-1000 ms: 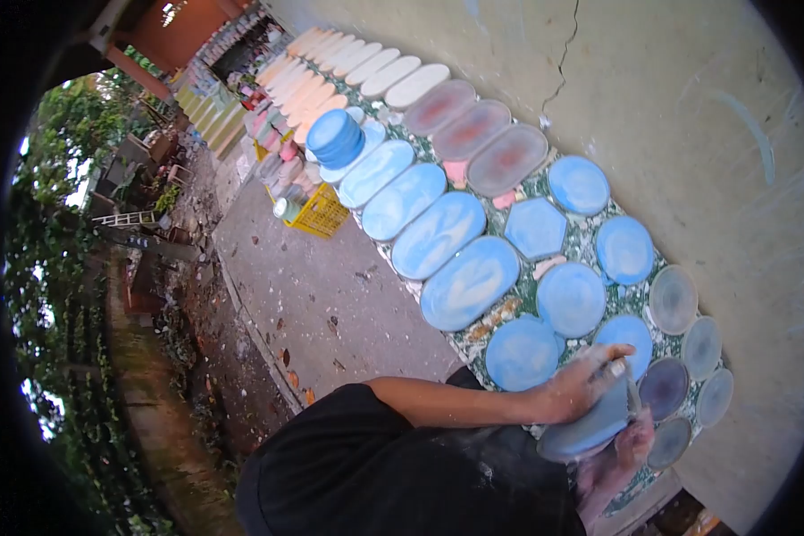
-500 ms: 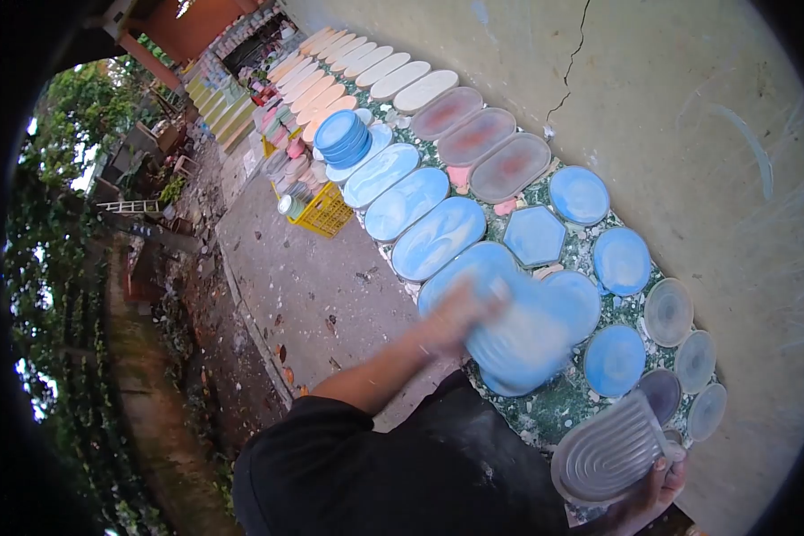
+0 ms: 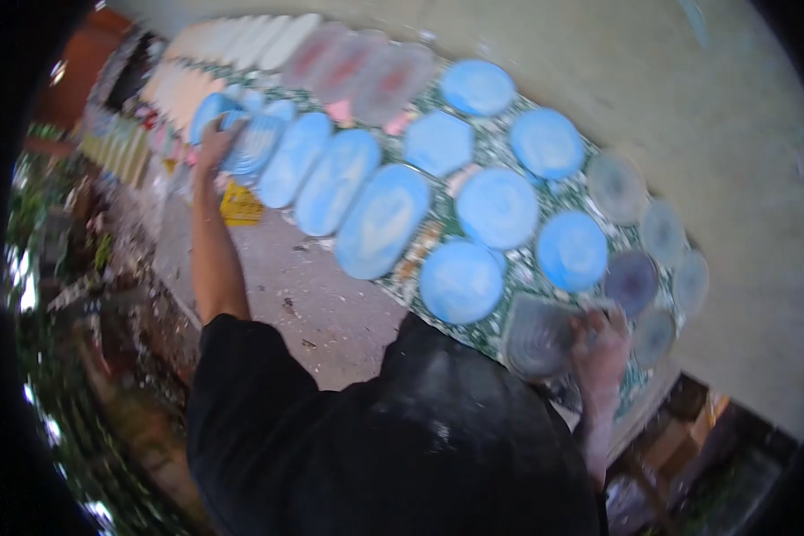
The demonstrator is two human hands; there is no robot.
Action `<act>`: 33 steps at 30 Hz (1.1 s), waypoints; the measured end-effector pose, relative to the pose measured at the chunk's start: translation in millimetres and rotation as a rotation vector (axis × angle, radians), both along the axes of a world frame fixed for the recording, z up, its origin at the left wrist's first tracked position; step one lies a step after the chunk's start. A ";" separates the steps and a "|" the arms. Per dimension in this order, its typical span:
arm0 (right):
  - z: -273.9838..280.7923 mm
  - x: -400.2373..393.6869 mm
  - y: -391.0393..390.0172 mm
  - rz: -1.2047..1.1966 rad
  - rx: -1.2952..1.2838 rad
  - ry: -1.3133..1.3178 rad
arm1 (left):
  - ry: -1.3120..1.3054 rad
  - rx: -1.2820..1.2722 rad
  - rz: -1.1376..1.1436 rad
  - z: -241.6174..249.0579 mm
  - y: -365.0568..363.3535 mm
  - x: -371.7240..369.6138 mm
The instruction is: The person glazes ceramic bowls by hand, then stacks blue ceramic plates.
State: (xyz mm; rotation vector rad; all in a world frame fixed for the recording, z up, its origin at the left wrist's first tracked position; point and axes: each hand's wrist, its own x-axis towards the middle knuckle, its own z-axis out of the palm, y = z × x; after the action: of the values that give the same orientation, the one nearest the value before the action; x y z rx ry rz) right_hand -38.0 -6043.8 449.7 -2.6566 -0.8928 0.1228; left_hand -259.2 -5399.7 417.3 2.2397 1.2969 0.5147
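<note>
My left hand (image 3: 216,143) reaches out to the far left, fingers closed round the edge of a blue ribbed oval tray (image 3: 257,143). The tray is tilted, beside a stack of blue round pieces (image 3: 213,109). My right hand (image 3: 601,344) grips the right edge of a grey ribbed mould (image 3: 538,335), low over the near end of the green speckled surface. Blue-and-white oval moulds (image 3: 382,221) lie in a row between my hands. Blue-filled round moulds (image 3: 462,281) and a hexagonal mould (image 3: 439,143) lie close by. Motion blurs the view.
Grey round moulds (image 3: 616,188) lie along the wall (image 3: 741,179) at right. Grey-red oval moulds (image 3: 393,85) and white and peach ovals line the far end. A yellow crate (image 3: 241,204) stands on the concrete floor (image 3: 330,304). Boxes (image 3: 670,447) sit below at lower right.
My left hand has carried the blue tray far left to beside the stack. My right hand has brought the grey mould lower over the surface. The camera has turned.
</note>
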 end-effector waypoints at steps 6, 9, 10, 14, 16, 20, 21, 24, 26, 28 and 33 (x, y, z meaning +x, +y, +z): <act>-2.8 -11.4 52.2 0.342 0.258 0.049 | 0.263 0.374 0.110 -1.0 -14.7 16.9; 1.9 -36.0 93.6 0.383 0.018 0.096 | 0.369 0.444 0.242 7.9 -62.2 40.9; 5.7 -43.5 103.7 0.358 -0.055 0.103 | 0.371 0.489 0.246 4.5 -68.2 43.1; 1.5 -51.8 111.9 0.369 -0.118 0.082 | 0.389 0.522 0.247 -6.2 -84.4 47.5; 5.5 -54.2 112.7 0.398 -0.123 0.068 | 0.391 0.512 0.236 -10.2 -92.4 49.4; -1.0 -51.5 112.1 0.377 -0.085 0.085 | 0.436 0.539 0.177 -12.9 -100.2 53.2; -0.5 -51.5 112.0 0.400 -0.103 0.084 | 0.447 0.523 0.162 -11.2 -101.3 49.8; 9.1 -42.6 107.6 0.419 -0.094 0.098 | 0.409 0.549 0.097 -6.3 -107.2 52.5; 20.8 -27.1 96.7 0.408 -0.005 0.144 | 0.317 0.650 0.067 -3.2 -123.5 51.7; 15.7 1.3 80.1 0.276 0.004 -0.070 | 0.156 0.597 -0.119 26.9 -179.6 66.9; 6.7 50.4 67.1 0.200 -0.042 -0.100 | -0.278 0.209 -0.803 41.1 -335.6 111.0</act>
State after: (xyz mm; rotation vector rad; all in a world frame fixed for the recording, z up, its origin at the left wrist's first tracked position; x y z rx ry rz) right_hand 12.3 -5976.7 456.4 -2.6251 -1.2007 0.0564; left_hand -148.2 -5735.3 458.4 2.4928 0.1586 0.6256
